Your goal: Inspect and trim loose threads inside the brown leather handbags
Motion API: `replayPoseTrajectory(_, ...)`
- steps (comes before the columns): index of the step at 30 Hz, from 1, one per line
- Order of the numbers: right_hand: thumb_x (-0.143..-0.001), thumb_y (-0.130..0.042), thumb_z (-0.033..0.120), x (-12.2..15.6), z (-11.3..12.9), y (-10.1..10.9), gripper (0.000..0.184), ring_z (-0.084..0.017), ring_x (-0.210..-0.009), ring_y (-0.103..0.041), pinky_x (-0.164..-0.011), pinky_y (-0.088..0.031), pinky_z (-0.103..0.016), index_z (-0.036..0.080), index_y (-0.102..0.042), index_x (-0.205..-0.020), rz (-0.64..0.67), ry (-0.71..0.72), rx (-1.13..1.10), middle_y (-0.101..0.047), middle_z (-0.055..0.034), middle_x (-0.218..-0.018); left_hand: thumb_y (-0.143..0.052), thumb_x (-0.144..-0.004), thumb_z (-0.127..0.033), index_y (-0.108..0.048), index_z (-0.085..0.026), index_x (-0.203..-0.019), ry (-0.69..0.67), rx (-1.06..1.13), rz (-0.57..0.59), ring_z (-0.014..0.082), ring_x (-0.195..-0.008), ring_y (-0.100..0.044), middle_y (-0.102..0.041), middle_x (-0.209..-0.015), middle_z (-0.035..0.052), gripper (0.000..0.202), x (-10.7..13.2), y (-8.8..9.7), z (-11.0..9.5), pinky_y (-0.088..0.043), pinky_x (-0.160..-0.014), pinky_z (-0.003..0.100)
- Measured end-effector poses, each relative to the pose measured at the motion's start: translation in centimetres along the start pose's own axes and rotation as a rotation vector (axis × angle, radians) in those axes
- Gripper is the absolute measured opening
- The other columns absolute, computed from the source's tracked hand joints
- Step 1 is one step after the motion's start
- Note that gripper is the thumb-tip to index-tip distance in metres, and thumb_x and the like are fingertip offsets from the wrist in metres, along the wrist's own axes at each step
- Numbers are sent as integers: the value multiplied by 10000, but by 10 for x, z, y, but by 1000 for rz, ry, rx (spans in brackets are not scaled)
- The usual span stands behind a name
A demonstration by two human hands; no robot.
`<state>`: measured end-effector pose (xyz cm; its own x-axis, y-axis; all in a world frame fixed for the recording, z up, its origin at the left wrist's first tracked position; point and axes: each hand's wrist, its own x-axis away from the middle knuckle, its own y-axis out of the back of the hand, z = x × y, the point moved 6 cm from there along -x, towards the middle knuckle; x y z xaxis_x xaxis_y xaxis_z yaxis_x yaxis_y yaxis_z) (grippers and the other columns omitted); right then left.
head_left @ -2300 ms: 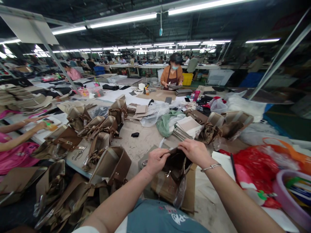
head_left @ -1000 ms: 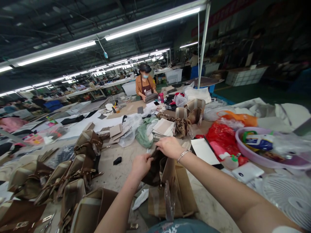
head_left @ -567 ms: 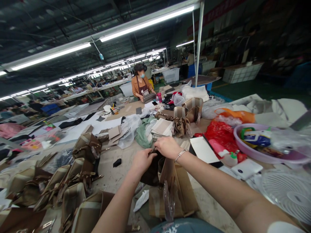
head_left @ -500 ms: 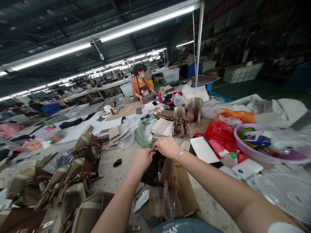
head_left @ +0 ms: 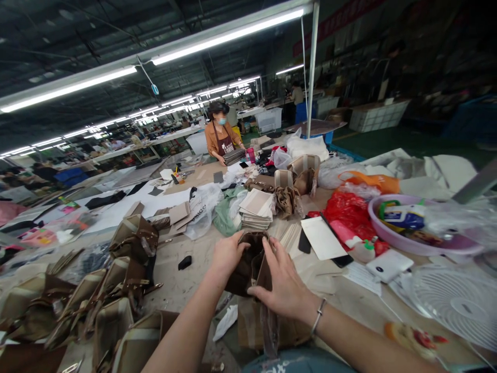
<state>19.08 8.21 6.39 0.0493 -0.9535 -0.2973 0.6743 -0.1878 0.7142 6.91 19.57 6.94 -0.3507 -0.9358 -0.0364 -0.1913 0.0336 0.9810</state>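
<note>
A brown bag [head_left: 241, 277] stands upright in front of me with its mouth facing up, partly covered by my hands. My left hand [head_left: 228, 257] is closed on its upper left rim, thumb over the edge. On the right side, my right hand [head_left: 285, 282] grips the bag's wall, fingertips at the top rim and thumb lower down on the near side. Below the bag is a piece of brown cardboard [head_left: 250, 326], with clear plastic hanging in front of it. A stack of beige boards [head_left: 256, 210] lies just beyond my hands.
Several brown bags [head_left: 134, 238] crowd the table's left side. On the right are a purple basin [head_left: 375, 220], a red plastic bag [head_left: 351, 210], a white phone [head_left: 389, 266] and a white fan [head_left: 458, 305]. A small black piece [head_left: 185, 262] lies left. Across the table, a co-worker [head_left: 221, 132] holds stacked panels.
My right hand has moved from the far rim, beside my left hand, to the bag's right side, its fingers spreading. The bag's mouth now shows wider. The left hand keeps its hold.
</note>
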Motion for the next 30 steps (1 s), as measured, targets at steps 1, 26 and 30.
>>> replayPoseTrajectory(1, -611, -712, 477, 5, 1, -6, 1125, -338, -1332, -85, -1046, -242, -499, 145, -13, -1428, 15, -3, -10, -66, -204, -1452, -494, -825, -409, -531, -283, -1185, -17, -7, 3, 205, -871, -626, -686, -1001, 61, 383, -1, 0, -1, -418, -755, 278)
replayPoseTrajectory(26, -656, -449, 71, -12, -55, 15, 878, -220, -876, -623, -775, -488, -315, 195, -60, -1433, -2, -101, -58, -638, -76, -1073, -455, -694, -247, -660, -165, -635, 226, 254, 27, 191, -667, -622, -671, -640, 75, 228, -20, 15, 41, -413, -597, 255)
replayPoseTrajectory(30, -633, -470, 100, -46, -72, 24, 690, -221, -991, -583, -888, -447, -336, 172, -411, -1316, 8, -21, -147, -619, -69, -1125, -480, -659, -254, -610, -142, -579, 326, 570, 122, 137, -434, -530, -576, -454, 24, 189, -7, 26, 60, -354, -460, 229)
